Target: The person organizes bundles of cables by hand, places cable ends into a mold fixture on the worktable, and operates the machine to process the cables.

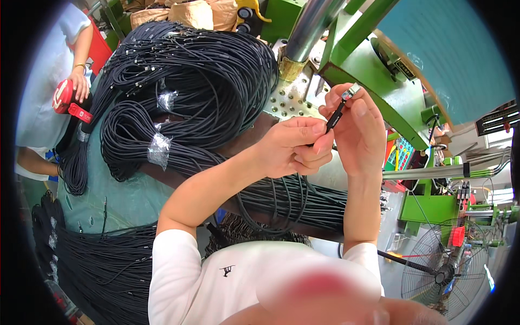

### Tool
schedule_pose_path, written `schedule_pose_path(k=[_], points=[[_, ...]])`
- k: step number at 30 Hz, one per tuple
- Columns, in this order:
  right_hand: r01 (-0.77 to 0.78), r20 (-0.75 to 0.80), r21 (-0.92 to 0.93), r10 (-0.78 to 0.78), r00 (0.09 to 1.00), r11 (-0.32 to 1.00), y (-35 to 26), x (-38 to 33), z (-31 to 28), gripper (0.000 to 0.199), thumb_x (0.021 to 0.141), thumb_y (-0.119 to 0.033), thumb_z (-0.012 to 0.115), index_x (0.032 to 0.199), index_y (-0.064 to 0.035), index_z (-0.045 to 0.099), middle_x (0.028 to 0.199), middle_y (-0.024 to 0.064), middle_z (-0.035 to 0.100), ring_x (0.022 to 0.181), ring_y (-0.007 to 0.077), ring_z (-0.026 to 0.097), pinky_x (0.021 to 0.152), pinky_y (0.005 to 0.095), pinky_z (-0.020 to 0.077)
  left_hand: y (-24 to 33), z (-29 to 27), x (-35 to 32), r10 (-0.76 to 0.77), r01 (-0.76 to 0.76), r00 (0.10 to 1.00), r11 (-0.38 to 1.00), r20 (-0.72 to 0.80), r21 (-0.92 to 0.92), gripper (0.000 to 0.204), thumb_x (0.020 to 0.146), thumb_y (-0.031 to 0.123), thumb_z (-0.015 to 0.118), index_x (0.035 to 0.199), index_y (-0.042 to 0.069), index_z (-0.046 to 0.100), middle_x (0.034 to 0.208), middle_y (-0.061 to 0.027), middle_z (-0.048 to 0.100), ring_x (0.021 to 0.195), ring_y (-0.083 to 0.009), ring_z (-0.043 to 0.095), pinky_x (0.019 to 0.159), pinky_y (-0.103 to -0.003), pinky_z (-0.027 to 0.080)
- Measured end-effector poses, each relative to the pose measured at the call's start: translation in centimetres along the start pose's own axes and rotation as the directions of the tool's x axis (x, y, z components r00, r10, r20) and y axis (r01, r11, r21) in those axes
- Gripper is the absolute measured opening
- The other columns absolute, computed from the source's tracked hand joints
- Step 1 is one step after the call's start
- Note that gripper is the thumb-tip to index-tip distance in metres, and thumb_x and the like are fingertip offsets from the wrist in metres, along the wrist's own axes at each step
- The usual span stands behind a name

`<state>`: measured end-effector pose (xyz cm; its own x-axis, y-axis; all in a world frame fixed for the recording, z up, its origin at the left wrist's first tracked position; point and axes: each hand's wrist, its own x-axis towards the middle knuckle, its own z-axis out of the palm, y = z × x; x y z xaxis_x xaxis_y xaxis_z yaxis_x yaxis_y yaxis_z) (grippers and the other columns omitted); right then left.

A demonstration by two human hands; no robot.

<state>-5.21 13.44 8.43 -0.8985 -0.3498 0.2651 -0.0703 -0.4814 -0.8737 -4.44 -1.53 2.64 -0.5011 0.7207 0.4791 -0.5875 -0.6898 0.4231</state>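
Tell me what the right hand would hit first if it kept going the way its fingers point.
The right hand points up and away, its fingertips at the cable plug that both hands hold. Beyond that, probably the green machine frame, though depth is hard to judge.

Large coiled bundles of thin black cable (184, 70) lie heaped on a teal table top (116, 203), some bound with clear plastic wrap (159, 149). A green metal machine (379, 70) with a grey steel column (311, 24) stands behind. A round wire-guard fan (441, 271) sits lower right. Another person in white (51, 81) holds a red tape dispenser (67, 97)
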Motion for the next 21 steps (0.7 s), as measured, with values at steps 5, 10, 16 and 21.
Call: schedule_pose_path(k=[5,10,16,21], points=[[-0.035,0.052,0.114,0.029,0.998,0.993,0.55,0.08,0.05,0.025,0.091,-0.020,0.061,0.107,-0.0013,0.059,0.099,0.0049,0.059,0.089,0.0133,0.054,0.082,0.0288,0.0448,-0.08,0.16,0.08,-0.014,0.014,1.000,1.000,0.003,0.006,0.034,0.100,0.033,0.042,0.078,0.008,0.052,0.055,0.0051,0.029,0.049,-0.0064,0.026,0.040,-0.022,0.019],[-0.038,0.041,0.172,0.031,0.999,0.984,0.71,0.11,0.19,0.024,0.091,-0.022,0.061,0.104,-0.0019,0.058,0.093,0.0042,0.057,0.088,0.0136,0.054,0.085,0.0310,0.0451,-0.17,0.16,0.14,0.003,-0.003,1.000,1.000,-0.002,0.008,0.035,0.100,0.031,0.041,0.078,0.007,0.052,0.055,0.0046,0.030,0.048,-0.0068,0.026,0.040,-0.022,0.020],[-0.015,0.029,0.162,0.011,1.000,0.987,0.72,-0.02,0.41,0.026,0.091,-0.023,0.062,0.107,-0.0040,0.056,0.094,0.0030,0.056,0.088,0.0122,0.053,0.087,0.0318,0.0444,-0.26,0.15,0.21,-0.005,0.005,1.000,1.000,-0.019,0.019,0.035,0.101,0.031,0.040,0.079,0.007,0.053,0.055,0.0047,0.030,0.047,-0.0066,0.026,0.040,-0.021,0.021],[-0.026,0.028,0.153,0.022,0.999,0.988,0.76,-0.11,0.89,0.027,0.091,-0.023,0.062,0.109,-0.0037,0.056,0.097,0.0026,0.056,0.087,0.0121,0.052,0.085,0.0317,0.0441,-0.28,0.21,0.25,0.009,-0.008,1.000,1.000,-0.019,0.021,0.034,0.100,0.032,0.041,0.080,0.007,0.053,0.055,0.0051,0.031,0.047,-0.0064,0.027,0.041,-0.023,0.020]])
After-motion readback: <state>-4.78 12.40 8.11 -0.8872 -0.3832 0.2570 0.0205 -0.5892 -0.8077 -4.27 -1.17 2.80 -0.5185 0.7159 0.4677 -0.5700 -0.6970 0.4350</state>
